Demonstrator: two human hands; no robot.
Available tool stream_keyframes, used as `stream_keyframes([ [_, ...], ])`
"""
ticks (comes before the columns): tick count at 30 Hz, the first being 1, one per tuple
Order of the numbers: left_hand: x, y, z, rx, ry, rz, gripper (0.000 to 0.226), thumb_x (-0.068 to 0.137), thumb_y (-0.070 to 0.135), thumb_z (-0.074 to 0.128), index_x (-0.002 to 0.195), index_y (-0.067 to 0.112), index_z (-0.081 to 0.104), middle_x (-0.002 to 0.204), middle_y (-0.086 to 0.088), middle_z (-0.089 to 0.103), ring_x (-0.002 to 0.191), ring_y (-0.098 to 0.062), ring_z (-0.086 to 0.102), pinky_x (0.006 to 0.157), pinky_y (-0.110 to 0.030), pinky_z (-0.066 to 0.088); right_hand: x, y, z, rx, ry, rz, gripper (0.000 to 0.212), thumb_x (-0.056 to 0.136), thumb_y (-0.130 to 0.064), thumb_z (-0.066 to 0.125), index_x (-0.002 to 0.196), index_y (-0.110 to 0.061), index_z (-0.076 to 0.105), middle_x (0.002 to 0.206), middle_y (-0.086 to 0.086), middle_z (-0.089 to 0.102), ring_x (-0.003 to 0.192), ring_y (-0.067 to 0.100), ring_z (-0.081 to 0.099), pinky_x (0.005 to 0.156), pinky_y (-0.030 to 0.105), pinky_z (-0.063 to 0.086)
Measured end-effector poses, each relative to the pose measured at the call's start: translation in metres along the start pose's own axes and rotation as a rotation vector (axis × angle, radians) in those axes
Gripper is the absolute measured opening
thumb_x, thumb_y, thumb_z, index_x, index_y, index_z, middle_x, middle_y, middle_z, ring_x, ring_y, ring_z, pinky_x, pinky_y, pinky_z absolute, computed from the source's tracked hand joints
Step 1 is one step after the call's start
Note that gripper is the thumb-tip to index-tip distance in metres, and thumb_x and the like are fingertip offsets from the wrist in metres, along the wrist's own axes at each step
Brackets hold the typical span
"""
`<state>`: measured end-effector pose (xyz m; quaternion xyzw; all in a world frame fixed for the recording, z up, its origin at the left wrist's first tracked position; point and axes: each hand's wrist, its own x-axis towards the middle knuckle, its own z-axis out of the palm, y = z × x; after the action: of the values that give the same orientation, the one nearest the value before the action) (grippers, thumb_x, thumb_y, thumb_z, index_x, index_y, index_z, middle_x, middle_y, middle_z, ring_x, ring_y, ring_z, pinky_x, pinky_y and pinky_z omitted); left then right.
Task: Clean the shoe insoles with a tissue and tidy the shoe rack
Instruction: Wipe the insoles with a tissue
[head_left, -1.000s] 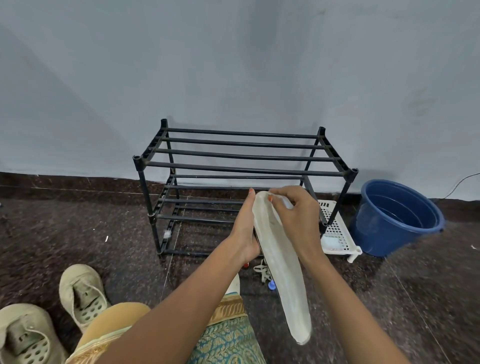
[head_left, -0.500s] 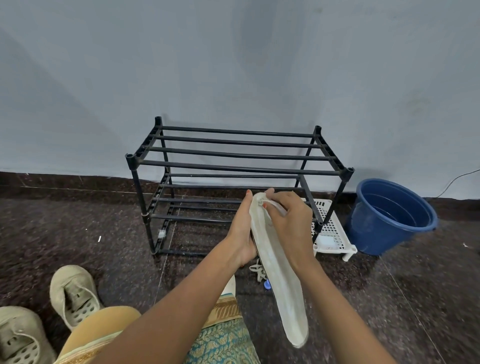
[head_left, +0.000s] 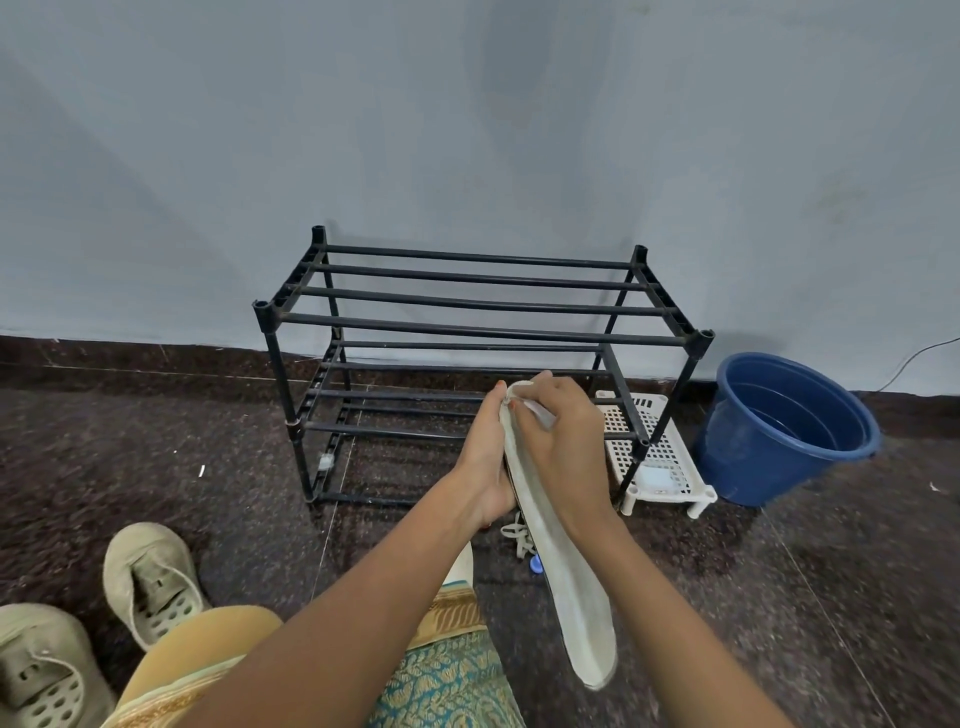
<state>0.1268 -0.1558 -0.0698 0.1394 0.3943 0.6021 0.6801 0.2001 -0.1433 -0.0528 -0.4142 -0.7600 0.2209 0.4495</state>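
A long off-white insole (head_left: 566, 577) hangs in front of me, its top end between my hands and its heel end pointing down toward my lap. My left hand (head_left: 485, 462) grips the insole's left edge from behind. My right hand (head_left: 558, 441) presses a small white tissue (head_left: 535, 413) against the insole's upper face. Behind the hands stands the black two-tier shoe rack (head_left: 467, 332), its bars bare. Two beige shoes (head_left: 148, 579) (head_left: 39, 670) lie on the floor at the lower left.
A blue bucket (head_left: 779, 431) stands right of the rack, with a white perforated plastic stand (head_left: 657, 452) between them. Shoelaces and a blue cap (head_left: 535, 564) lie on the dark speckled floor under the insole. The grey wall is behind the rack.
My right hand has slid slightly down the top of the insole with the tissue. The view has shifted a little; the rack, shoes and bucket stay put.
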Motion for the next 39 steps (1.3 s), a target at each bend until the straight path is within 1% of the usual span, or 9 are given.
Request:
stream_keyframes([
  [8, 0.000, -0.002, 0.000, 0.027, 0.029, -0.010, 0.049, 0.098, 0.048, 0.033, 0.087, 0.017, 0.069, 0.068, -0.002, 0.067, 0.059, -0.014, 0.065, 0.056, -0.023, 0.052, 0.012, 0.009, -0.005, -0.037, 0.046, 0.039, 0.013, 0.085, -0.004, 0.059, 0.095, -0.005, 0.068, 0.090, 0.004, 0.058, 0.084, 0.010, 0.053, 0.075, 0.000, 0.034],
  [11, 0.000, -0.001, 0.000, 0.028, 0.028, -0.005, 0.047, 0.098, 0.047, 0.032, 0.090, 0.018, 0.068, 0.067, -0.002, 0.068, 0.059, -0.014, 0.065, 0.054, -0.022, 0.052, 0.009, 0.006, -0.004, -0.033, 0.027, 0.039, 0.013, 0.085, -0.002, 0.059, 0.094, -0.005, 0.068, 0.089, 0.003, 0.057, 0.084, 0.011, 0.053, 0.075, 0.001, 0.035],
  [14, 0.000, 0.001, -0.001, 0.023, 0.018, 0.014, 0.045, 0.099, 0.047, 0.028, 0.110, 0.025, 0.066, 0.079, 0.001, 0.073, 0.066, -0.011, 0.069, 0.058, -0.022, 0.055, -0.001, -0.003, 0.001, -0.029, -0.035, 0.003, 0.014, 0.085, 0.001, 0.055, 0.093, -0.002, 0.066, 0.092, 0.005, 0.057, 0.088, 0.012, 0.055, 0.078, 0.007, 0.039],
  [16, 0.001, 0.001, -0.001, 0.010, 0.014, 0.018, 0.045, 0.100, 0.047, 0.026, 0.115, 0.028, 0.064, 0.086, 0.002, 0.074, 0.071, -0.011, 0.070, 0.063, -0.023, 0.055, -0.003, -0.008, 0.000, -0.008, -0.079, -0.004, 0.019, 0.086, 0.008, 0.049, 0.096, 0.002, 0.064, 0.090, 0.006, 0.052, 0.085, -0.001, 0.053, 0.082, 0.008, 0.039],
  [23, 0.003, -0.001, -0.002, 0.031, 0.029, 0.001, 0.047, 0.098, 0.047, 0.035, 0.085, 0.016, 0.067, 0.068, -0.002, 0.066, 0.063, -0.016, 0.064, 0.062, -0.029, 0.049, 0.011, 0.004, -0.004, -0.011, 0.013, 0.059, 0.014, 0.085, -0.005, 0.059, 0.096, -0.006, 0.068, 0.091, 0.004, 0.058, 0.084, 0.008, 0.053, 0.075, -0.001, 0.034],
  [28, 0.003, 0.000, -0.002, 0.031, 0.016, -0.012, 0.044, 0.096, 0.048, 0.038, 0.083, 0.016, 0.066, 0.064, -0.001, 0.065, 0.059, -0.014, 0.064, 0.058, -0.026, 0.050, 0.005, -0.007, -0.001, 0.024, -0.017, 0.027, 0.015, 0.085, 0.003, 0.056, 0.090, -0.003, 0.068, 0.087, 0.009, 0.058, 0.075, 0.002, 0.050, 0.069, 0.000, 0.035],
  [32, 0.002, 0.001, -0.002, 0.013, -0.005, -0.019, 0.045, 0.096, 0.049, 0.036, 0.093, 0.020, 0.071, 0.075, -0.002, 0.069, 0.067, -0.014, 0.066, 0.064, -0.027, 0.051, 0.002, -0.008, -0.004, 0.092, -0.068, 0.033, 0.014, 0.084, 0.005, 0.055, 0.089, 0.002, 0.067, 0.084, 0.006, 0.054, 0.075, 0.015, 0.054, 0.067, 0.000, 0.034],
  [36, 0.002, 0.000, -0.001, 0.016, -0.003, -0.021, 0.045, 0.097, 0.048, 0.036, 0.086, 0.017, 0.067, 0.069, -0.002, 0.067, 0.063, -0.015, 0.065, 0.061, -0.027, 0.050, 0.007, -0.003, -0.006, 0.077, -0.015, 0.068, 0.014, 0.083, 0.002, 0.058, 0.089, -0.006, 0.069, 0.086, 0.001, 0.058, 0.075, -0.005, 0.053, 0.068, -0.001, 0.034],
  [39, 0.002, 0.000, -0.002, 0.020, 0.003, -0.023, 0.042, 0.096, 0.048, 0.038, 0.090, 0.018, 0.067, 0.071, -0.001, 0.067, 0.064, -0.014, 0.065, 0.060, -0.026, 0.051, 0.006, -0.009, -0.005, 0.095, -0.017, 0.084, 0.015, 0.083, 0.003, 0.057, 0.089, -0.005, 0.069, 0.086, 0.002, 0.059, 0.075, -0.006, 0.052, 0.069, -0.001, 0.034],
])
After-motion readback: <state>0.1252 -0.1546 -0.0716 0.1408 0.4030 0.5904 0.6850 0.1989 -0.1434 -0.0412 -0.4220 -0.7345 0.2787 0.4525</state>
